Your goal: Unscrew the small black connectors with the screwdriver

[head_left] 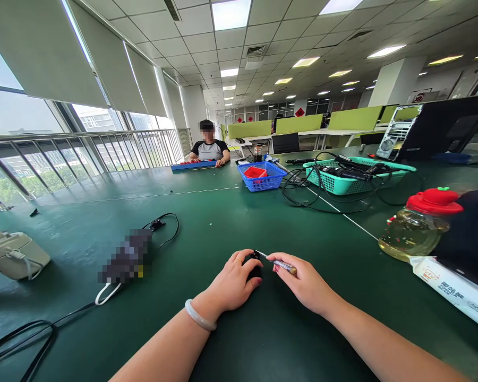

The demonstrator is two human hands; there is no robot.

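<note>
Low in the frame's centre, your left hand (234, 280) cups the small black object (255, 267) on the green bench (223, 212); press it flat. Your right hand (302, 281) pinches the slim silver-tipped screwdriver (279, 262); keep its tip seated squarely and turn gently.
</note>
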